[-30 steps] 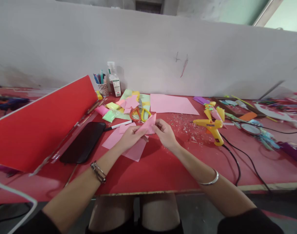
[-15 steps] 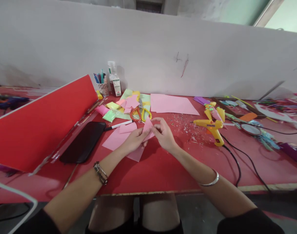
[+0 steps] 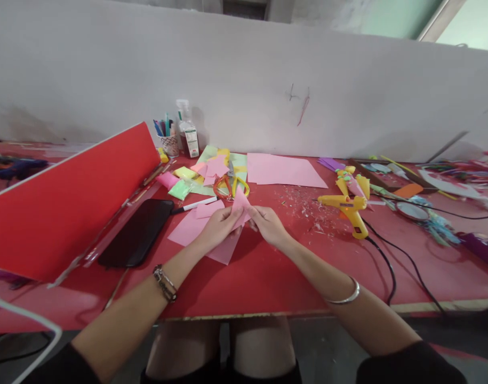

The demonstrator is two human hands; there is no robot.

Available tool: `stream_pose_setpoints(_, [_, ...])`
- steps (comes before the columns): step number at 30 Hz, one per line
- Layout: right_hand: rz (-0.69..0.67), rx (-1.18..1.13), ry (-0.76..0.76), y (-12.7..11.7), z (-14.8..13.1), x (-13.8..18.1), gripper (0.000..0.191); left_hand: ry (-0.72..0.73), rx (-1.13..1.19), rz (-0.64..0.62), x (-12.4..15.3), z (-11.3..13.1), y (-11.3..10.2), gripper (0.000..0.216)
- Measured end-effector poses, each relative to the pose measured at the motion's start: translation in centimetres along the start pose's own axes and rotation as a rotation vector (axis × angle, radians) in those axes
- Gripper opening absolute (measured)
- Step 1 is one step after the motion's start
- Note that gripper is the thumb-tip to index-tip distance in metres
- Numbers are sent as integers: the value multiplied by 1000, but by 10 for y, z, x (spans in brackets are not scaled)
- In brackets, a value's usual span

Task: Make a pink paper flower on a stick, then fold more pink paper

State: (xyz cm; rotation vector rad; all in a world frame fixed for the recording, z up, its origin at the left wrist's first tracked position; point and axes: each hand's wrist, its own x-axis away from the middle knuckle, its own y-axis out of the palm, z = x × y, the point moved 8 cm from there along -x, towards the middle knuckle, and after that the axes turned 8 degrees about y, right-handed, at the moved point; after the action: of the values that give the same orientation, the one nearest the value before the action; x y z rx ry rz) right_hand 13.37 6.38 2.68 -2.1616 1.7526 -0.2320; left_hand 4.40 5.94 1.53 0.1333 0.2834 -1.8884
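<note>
Between my two hands is a small folded piece of pink paper (image 3: 240, 201), its pointed tip upward. My left hand (image 3: 220, 226) pinches its left side, thumb in front. On the right edge, my right hand (image 3: 269, 226) is closed, thumb and fingers pressing the paper. Beneath my left hand a larger pink sheet (image 3: 183, 230) lies flat on the red table, with a smaller pink piece (image 3: 210, 209) on top of it. Just beyond the paper are scissors with orange and yellow handles (image 3: 223, 188), their blades partly covered.
A black phone (image 3: 137, 233) and a white marker (image 3: 200, 204) lie to the left, beside a tilted red board (image 3: 79, 202). Pink sheets (image 3: 286, 170) rest at the back. On the right stands a yellow glue gun (image 3: 350, 210) with its cord, near scattered scraps (image 3: 303, 205).
My right hand has moved down slightly, from the upper part of the folded paper to its lower right edge. The paper's tip now shows more fully and has shifted a little left.
</note>
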Motion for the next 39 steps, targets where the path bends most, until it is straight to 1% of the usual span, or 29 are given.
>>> stream_pose_setpoints(7, [-53, -10, -5, 5, 0, 0, 50, -15, -19, -5, 0, 2, 0, 37])
stream_pose_setpoints(11, [-61, -30, 6, 5, 0, -1, 50, 17, -57, -20, 0, 5, 0, 45])
stream_pose_setpoints(13, [-58, -26, -3, 5, -1, -1, 50, 19, -84, 5, 0, 5, -2, 47])
stream_pose_setpoints(16, [-57, -2, -17, 4, -2, -1, 48, -15, -117, 58, 1, 2, -7, 46])
stream_pose_setpoints(20, [-36, 41, -29, 1, -3, -1, 47, -50, -124, 72, 2, 0, -7, 45])
stream_pose_setpoints(22, [-61, 57, -17, 3, -2, 0, 47, -42, -118, 76, 1, 1, -8, 42])
stream_pose_setpoints(27, [-183, 50, 22, 14, 1, 1, 47, 33, -149, 185, -2, 9, -21, 25])
stream_pose_setpoints(30, [-203, 23, 36, 16, 1, 2, 44, 44, -163, 163, -3, 10, -20, 28])
stream_pose_setpoints(33, [-219, 6, 11, 15, -2, 3, 39, 45, -182, 121, -2, 9, -16, 30])
stream_pose_setpoints(36, [-247, -8, -13, 15, -5, 4, 37, 24, -196, 132, -1, 7, -15, 32])
stream_pose_setpoints(39, [-276, -53, -1, 17, -4, 3, 35, 44, -181, 149, -1, 9, -17, 30])
